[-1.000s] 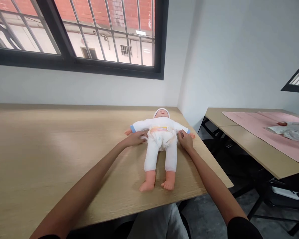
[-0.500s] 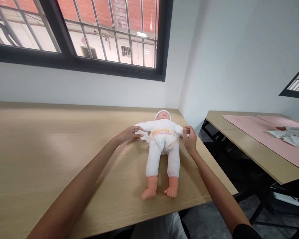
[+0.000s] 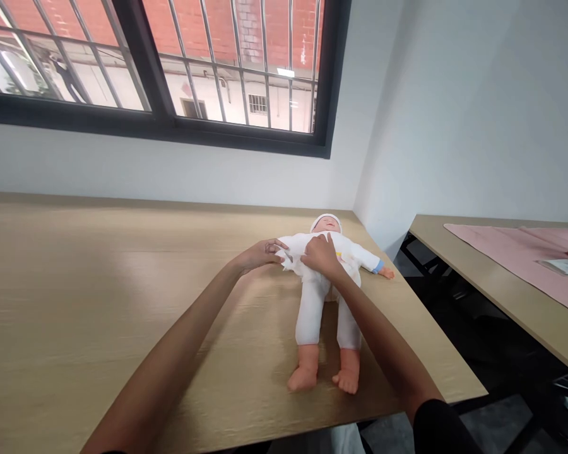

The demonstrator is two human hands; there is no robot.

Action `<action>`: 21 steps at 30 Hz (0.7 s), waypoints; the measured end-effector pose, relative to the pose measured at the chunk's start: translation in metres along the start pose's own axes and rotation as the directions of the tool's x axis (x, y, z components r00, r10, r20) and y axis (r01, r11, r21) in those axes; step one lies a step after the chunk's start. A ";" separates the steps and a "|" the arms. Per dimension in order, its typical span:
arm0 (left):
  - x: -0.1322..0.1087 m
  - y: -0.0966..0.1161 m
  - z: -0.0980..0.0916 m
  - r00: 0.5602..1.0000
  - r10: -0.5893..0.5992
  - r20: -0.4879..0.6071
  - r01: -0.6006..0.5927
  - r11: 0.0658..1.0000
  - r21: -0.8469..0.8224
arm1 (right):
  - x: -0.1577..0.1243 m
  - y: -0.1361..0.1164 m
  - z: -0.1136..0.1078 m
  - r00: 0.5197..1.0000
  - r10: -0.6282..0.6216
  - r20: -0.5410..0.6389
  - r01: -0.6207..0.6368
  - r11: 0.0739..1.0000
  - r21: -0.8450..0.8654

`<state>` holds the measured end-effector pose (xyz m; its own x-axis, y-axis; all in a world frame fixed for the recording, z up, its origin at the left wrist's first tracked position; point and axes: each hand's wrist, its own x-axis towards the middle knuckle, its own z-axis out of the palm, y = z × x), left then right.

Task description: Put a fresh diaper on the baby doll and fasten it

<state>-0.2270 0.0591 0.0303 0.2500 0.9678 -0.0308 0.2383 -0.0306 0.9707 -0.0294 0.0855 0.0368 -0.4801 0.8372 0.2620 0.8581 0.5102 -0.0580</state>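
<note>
Fingers (image 3: 271,247) of your left hand (image 3: 260,254) pinch white cloth (image 3: 286,257) at the doll's (image 3: 312,302) 9 o'clock; right hand (image 3: 319,255) curls on its belly, grip unclear. Doll lies on table (image 3: 123,284), head at 12; likely light, soft-clothed: hold the torso.

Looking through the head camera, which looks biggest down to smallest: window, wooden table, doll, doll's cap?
1. wooden table
2. window, though farther away and cut off by the frame
3. doll
4. doll's cap

Barred window (image 3: 170,69), white walls (image 3: 454,113), long wooden table (image 3: 76,284), pink-clothed side table (image 3: 454,243)
</note>
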 end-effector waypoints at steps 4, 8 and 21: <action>-0.002 0.004 -0.002 0.999 -0.005 0.051 0.004 1.000 0.021 | -0.004 0.005 -0.008 0.992 0.109 -0.066 -0.105 0.992 0.070; -0.001 0.004 0.000 0.997 0.012 0.076 -0.012 1.000 0.003 | -0.006 0.001 -0.008 0.982 0.018 -0.188 -0.002 0.996 0.090; 0.001 0.006 0.011 0.999 0.031 -0.031 -0.034 0.993 -0.110 | -0.017 -0.005 0.000 0.977 -0.211 0.013 0.211 0.977 0.029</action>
<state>-0.2148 0.0574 0.0337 0.2281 0.9736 0.0067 0.1248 -0.0361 0.9915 -0.0249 0.0686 0.0328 -0.6528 0.7130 0.2558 0.7320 0.6807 -0.0294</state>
